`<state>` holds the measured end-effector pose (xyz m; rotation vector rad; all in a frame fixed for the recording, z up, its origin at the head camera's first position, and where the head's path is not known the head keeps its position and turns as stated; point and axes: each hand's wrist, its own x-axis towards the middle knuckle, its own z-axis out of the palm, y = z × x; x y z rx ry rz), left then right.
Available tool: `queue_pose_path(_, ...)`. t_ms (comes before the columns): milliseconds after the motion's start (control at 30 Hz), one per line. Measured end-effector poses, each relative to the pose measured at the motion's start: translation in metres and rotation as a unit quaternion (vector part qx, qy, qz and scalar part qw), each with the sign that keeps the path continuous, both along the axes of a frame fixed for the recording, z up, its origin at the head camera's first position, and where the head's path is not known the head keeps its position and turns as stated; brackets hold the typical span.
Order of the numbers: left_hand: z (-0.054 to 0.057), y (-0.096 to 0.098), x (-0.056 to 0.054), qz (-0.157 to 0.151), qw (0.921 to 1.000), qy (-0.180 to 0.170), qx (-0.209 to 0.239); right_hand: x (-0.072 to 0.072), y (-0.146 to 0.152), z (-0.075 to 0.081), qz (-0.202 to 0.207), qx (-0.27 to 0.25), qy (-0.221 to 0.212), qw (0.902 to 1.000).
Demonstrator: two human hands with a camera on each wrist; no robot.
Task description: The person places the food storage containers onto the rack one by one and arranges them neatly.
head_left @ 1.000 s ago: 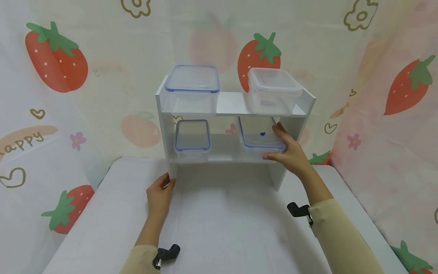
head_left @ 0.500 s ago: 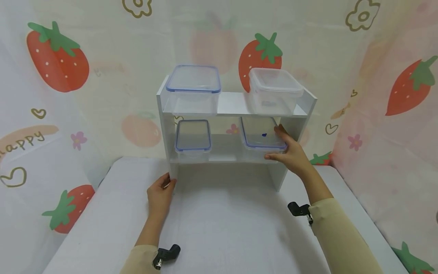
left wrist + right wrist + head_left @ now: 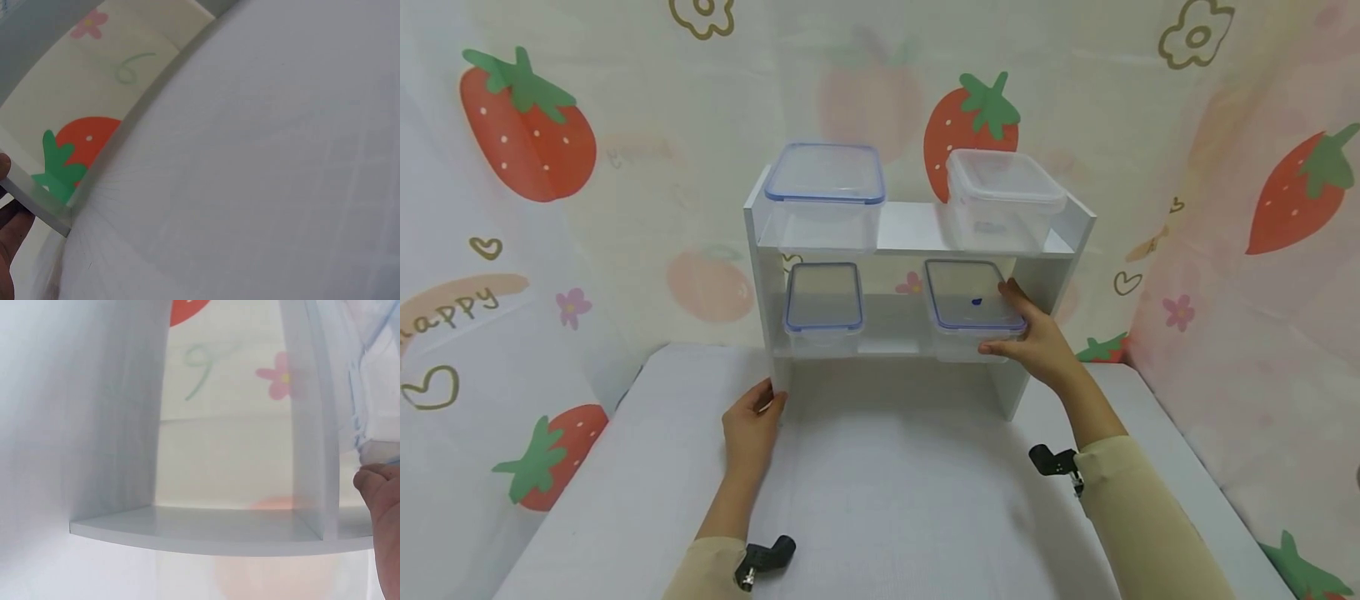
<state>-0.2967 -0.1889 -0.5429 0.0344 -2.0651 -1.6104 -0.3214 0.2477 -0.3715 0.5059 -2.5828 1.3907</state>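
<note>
A white two-tier shelf point(image 3: 895, 227) stands on the table. My left hand point(image 3: 751, 429) pinches the lower front edge of its left side panel; in the left wrist view the thumb and fingers point(image 3: 15, 234) lie on opposite faces of that panel point(image 3: 40, 209). On the lower tier at the right, my right hand point(image 3: 1037, 337) holds a clear food container point(image 3: 958, 287) with a blue-rimmed lid and a small blue mark, thumb at the front and fingers along its right side. The right wrist view shows only part of this container point(image 3: 378, 400) beside the thumb.
Another blue-rimmed container point(image 3: 823, 296) sits on the lower tier at the left. Above stand a larger blue-rimmed container point(image 3: 826, 179) and one with a clear lid point(image 3: 1003, 187). A white cloth covers the table point(image 3: 880, 500); a strawberry-printed curtain point(image 3: 625, 250) hangs behind.
The right hand has drawn the lower right container slightly forward, toward me. My left hand stays where it was on the side panel.
</note>
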Motion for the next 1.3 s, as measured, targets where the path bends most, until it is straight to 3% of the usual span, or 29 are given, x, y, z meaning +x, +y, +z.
queue_pose_path(267,0.0006,0.0002,0.0,-0.003,1.0,0.001,0.005,0.0014,-0.0037,0.0017,-0.003,-0.004,-0.015,0.9999)
queue_pose_path(600,0.0006,0.0,-0.0001,0.0,1.0,-0.004,0.003,-0.0061,0.0014,-0.0067,0.011,-0.023,-0.001,0.9997)
queue_pose_path(933,-0.0007,-0.0005,-0.0007,-0.002,1.0,-0.003,0.003,-0.0057,0.0019,-0.0049,0.006,-0.015,-0.001,0.9999)
queue_pose_path(1300,0.0017,-0.0001,-0.0002,-0.004,1.0,0.005,0.002,-0.0003,-0.0018,-0.0055,-0.028,-0.002,0.006,0.9996)
